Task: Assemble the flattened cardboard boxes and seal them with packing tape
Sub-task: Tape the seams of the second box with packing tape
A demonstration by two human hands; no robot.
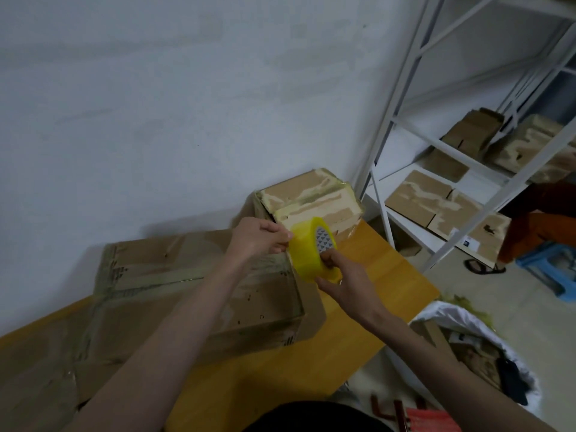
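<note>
At far left a flat sheet of cardboard [37, 363] overhangs the near edge of our table [367, 294] and runs out of view. On it, against the wall [156, 104], sits the taped box [199, 288], filling most of the table's left half. Our left hand [258, 236] hovers above the box's right rear corner, fingers [282, 240] bunched and pinching at the rim of the tape roll [307, 252]; whether they hold a loose tape end we cannot tell. The yellow roll is held in the air just over the box's right edge. Our right hand [346, 283] grips it from below, thumb in the core, fingers curled round the outside. Behind the roll a smaller box [311, 201] fills the table's back corner. Bare tabletop lies right of the hands, up to the right edge. Beyond it stand a white rack [405, 151] holding cartons [436, 204], a bag [486, 347] by the table's near corner, and a blue stool [554, 266].
</note>
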